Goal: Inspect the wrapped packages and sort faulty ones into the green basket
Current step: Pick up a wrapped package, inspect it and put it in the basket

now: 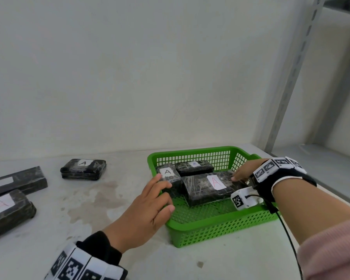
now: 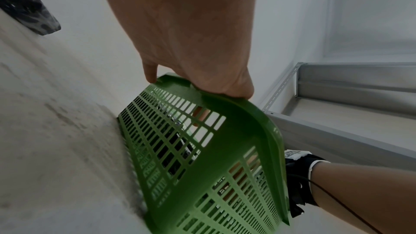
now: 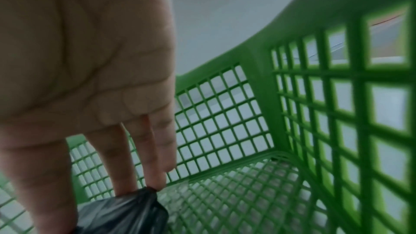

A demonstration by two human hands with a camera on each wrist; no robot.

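Pale walls backed a stained white table (image 1: 101, 201) carrying the green basket (image 1: 220, 229). Inside it, a long red-lettered package (image 1: 208, 188) lay on two smaller ones. The right hand (image 1: 243, 171) touched its far end with straight fingers (image 3: 144, 157); the left hand (image 1: 143, 211) rested spread on the rim. Its film wrap looked slick over a stiff block, so gripping both short ends seemed safest.

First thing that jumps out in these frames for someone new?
The green basket at centre-right of the table, holding three black wrapped packages, the biggest one bearing a red A label. Both hands are at it: the right hand touches that package's far end, and the left hand rests at the basket's left rim. Three more packages lie on the table to the left.
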